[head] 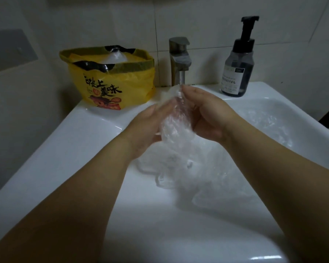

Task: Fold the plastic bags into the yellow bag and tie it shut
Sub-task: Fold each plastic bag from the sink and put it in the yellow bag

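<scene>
Currently both hands are over the sink (80, 133), just in front of the faucet (179, 59). Left hand (146, 128) and right hand (207, 114) face each other with a crumpled clear bag (176, 120) pressed between them. Left fingers (160, 109) lie nearly straight along the bag's left side; right fingers (190, 92) curl over its top and right side, pinching the upper end just below the faucet spout. Both hands have hold of the bag; neither is closed into a fist.

The lower part of the clear bag hangs down from the hands into the basin, where more clear plastic (198, 171) lies bunched, edges blurred. Whether it is one bag or several, cannot tell. Further clear plastic (270, 126) lies in the basin to the right of the faucet.

Yellow bag (110, 80) stands upright on the sink rim left of the faucet, mouth open, rim folded down, with clear and black plastic visible inside. Not tied.

Pump bottle (237, 73) stands on the rim right of the faucet, against the tiled wall (207, 19).
</scene>
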Demonstrator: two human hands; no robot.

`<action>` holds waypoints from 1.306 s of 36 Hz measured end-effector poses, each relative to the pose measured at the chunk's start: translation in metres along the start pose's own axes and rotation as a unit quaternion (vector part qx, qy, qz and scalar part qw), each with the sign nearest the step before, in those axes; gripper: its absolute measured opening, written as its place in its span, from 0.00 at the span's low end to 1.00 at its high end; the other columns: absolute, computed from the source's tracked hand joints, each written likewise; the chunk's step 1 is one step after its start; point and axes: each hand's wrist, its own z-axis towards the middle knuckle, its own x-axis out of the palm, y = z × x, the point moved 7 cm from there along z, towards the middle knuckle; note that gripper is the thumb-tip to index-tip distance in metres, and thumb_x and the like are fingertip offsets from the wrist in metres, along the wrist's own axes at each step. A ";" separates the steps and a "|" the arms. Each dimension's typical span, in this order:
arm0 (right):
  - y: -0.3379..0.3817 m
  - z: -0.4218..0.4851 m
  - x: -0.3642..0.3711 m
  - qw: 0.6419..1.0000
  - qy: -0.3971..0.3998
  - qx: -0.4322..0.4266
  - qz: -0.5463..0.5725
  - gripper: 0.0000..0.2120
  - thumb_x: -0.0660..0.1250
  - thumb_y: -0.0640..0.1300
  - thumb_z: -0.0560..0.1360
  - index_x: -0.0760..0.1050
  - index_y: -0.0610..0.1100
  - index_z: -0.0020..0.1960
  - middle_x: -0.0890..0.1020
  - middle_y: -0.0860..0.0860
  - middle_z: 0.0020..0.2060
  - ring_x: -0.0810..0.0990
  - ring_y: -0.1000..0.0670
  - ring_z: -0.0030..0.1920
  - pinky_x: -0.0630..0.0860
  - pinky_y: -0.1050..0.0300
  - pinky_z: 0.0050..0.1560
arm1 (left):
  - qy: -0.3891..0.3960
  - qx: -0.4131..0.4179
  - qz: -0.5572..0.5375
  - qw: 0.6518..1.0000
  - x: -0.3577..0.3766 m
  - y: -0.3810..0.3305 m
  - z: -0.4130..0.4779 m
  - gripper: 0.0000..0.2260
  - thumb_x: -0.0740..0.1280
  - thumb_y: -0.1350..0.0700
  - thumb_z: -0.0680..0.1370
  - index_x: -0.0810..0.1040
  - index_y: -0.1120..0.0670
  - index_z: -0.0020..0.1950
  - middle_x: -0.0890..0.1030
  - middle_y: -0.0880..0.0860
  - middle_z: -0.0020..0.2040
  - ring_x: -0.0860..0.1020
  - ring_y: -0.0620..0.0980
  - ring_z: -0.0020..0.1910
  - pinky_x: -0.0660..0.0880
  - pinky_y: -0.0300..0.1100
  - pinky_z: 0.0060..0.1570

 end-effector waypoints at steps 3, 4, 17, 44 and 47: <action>0.000 -0.001 0.007 0.999 0.029 0.013 0.021 0.09 0.62 0.49 0.78 0.73 0.43 0.46 0.76 0.46 0.37 0.79 0.49 0.38 0.79 0.56 0.43 | -0.018 0.012 0.052 0.998 -0.001 0.003 0.000 0.11 0.67 0.47 0.78 0.81 0.53 0.53 0.84 0.50 0.45 0.81 0.49 0.44 0.76 0.41 0.42; 0.001 0.000 0.004 1.000 0.013 0.007 0.013 0.10 0.63 0.49 0.77 0.74 0.43 0.49 0.79 0.47 0.36 0.78 0.48 0.40 0.79 0.55 0.45 | -0.045 0.012 0.044 0.998 -0.006 0.003 0.001 0.12 0.67 0.48 0.79 0.81 0.55 0.55 0.84 0.53 0.46 0.80 0.52 0.46 0.74 0.45 0.44; -0.023 0.001 -0.011 0.929 -0.032 0.046 -0.365 0.09 0.68 0.46 0.76 0.80 0.39 0.49 0.82 0.40 0.48 0.80 0.43 0.47 0.77 0.44 0.57 | -0.233 0.027 -0.005 0.972 -0.043 -0.001 0.002 0.14 0.61 0.42 0.80 0.77 0.51 0.52 0.81 0.51 0.45 0.79 0.51 0.45 0.77 0.47 0.47; -0.003 -0.003 -0.001 0.987 -0.018 -0.014 -0.160 0.28 0.63 0.24 0.72 0.69 0.45 0.67 0.79 0.41 0.53 0.83 0.41 0.50 0.81 0.47 0.53 | -0.052 0.087 0.076 0.992 -0.004 -0.014 -0.011 0.10 0.67 0.43 0.76 0.82 0.46 0.52 0.85 0.48 0.49 0.83 0.47 0.50 0.77 0.42 0.49; 0.000 -0.002 -0.007 0.984 -0.048 -0.024 -0.168 0.27 0.64 0.28 0.74 0.67 0.44 0.70 0.81 0.40 0.51 0.83 0.43 0.47 0.79 0.46 0.56 | -0.103 0.114 0.205 0.967 -0.013 -0.017 -0.008 0.29 0.62 0.29 0.70 0.77 0.45 0.63 0.73 0.49 0.66 0.74 0.46 0.62 0.72 0.41 0.56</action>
